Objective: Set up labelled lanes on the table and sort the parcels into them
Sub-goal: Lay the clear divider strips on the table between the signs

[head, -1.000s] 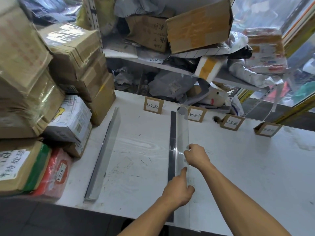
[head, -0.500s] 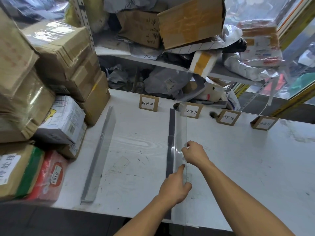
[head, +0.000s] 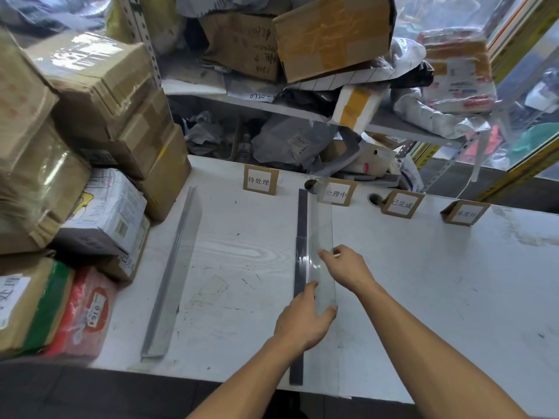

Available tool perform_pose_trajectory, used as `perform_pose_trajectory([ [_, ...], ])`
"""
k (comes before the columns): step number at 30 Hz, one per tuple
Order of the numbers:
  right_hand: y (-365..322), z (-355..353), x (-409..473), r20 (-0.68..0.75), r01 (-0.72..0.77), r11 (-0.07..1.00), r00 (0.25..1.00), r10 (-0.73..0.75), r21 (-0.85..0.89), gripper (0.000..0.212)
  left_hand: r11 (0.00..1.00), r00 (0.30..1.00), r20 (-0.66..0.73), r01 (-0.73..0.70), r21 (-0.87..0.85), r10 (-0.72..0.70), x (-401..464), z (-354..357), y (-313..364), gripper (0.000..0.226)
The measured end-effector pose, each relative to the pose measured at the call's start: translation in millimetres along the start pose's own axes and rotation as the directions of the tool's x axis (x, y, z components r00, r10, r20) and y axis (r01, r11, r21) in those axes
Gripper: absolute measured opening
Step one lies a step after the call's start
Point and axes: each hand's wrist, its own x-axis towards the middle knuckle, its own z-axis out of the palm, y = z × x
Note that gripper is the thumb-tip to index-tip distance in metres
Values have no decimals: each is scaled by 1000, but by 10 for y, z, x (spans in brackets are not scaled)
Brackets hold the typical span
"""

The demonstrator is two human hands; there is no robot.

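The left hand [head: 302,323], low in the middle of the frame, grips the near part of the clear divider strip [head: 322,237], thumb on one side and fingers on the other. The right hand [head: 348,266], just above it, pinches the same strip with curled fingers. The strip stands on the white bench [head: 438,297], beside a dark strip [head: 301,267], and runs toward the label cards [head: 337,192] at the far edge. To do this step well, I think both hands should keep it straight and upright, between the first two cards. The parcels [head: 99,213] wait piled at the left of the frame.
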Motion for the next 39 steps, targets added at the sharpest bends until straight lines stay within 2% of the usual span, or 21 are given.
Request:
perform_pose_trajectory([
  [2, -4, -27, 13, -35, 23, 1000, 999, -23, 1, 51, 1000, 1000, -27, -10, -16, 9, 29, -97, -7, 72],
  [5, -39, -57, 32, -69, -8, 1000, 998, 9, 12, 63, 999, 998, -66, -18, -26, 17, 65, -258, -19, 66],
  [9, -40, -41, 43, -72, -51, 999, 996, 51, -2, 65, 1000, 996, -94, 2, -13, -4, 86, -415, -60, 73],
  [16, -42, -18, -2, -113, -78, 997, 990, 80, 23, 66, 1000, 993, -118, 20, -10, -21, 41, -491, -77, 72],
  [21, -206, -33, -97, -270, 63, 997, 962, -49, 43, 61, 1000, 988, -157, -4, -12, 3, 35, -604, -43, 70],
  [24, -396, -25, -168, -293, 158, 987, 946, -138, 43, 56, 1000, 984, -177, -10, -13, 7, 31, -758, -26, 69],
  [27, -601, 32, -235, -241, 268, 962, 939, -246, 61, 52, 1000, 972, -233, -11, -24, 5, 20, -986, -6, 61],
  [29, -774, 129, -284, -175, 331, 940, 933, -313, 86, 49, 999, 943, -330, -43, -12, 36, -13, -1185, -3, 50],
  [33, -1165, 491, -371, -7, 380, 918, 924, -381, 116, 48, 995, 807, -583, -81, 57, 99, -144, -1637, -157, 34],
  [35, -1355, 713, -428, 74, 384, 912, 915, -397, 145, 51, 993, 716, -691, -42, 107, 105, -219, -1855, -333, 40],
  [36, -1447, 820, -460, 108, 383, 910, 909, -402, 160, 54, 993, 698, -712, 13, 119, 76, -248, -1946, -436, 48],
  [37, -1538, 924, -491, 143, 376, 910, 905, -401, 175, 57, 990, 711, -703, 90, 108, 12, -274, -2026, -545, 58],
  [39, -1699, 1121, -553, 216, 345, 917, 898, -384, 199, 62, 970, 781, -593, 243, 3, -194, -324, -2131, -747, 75],
])
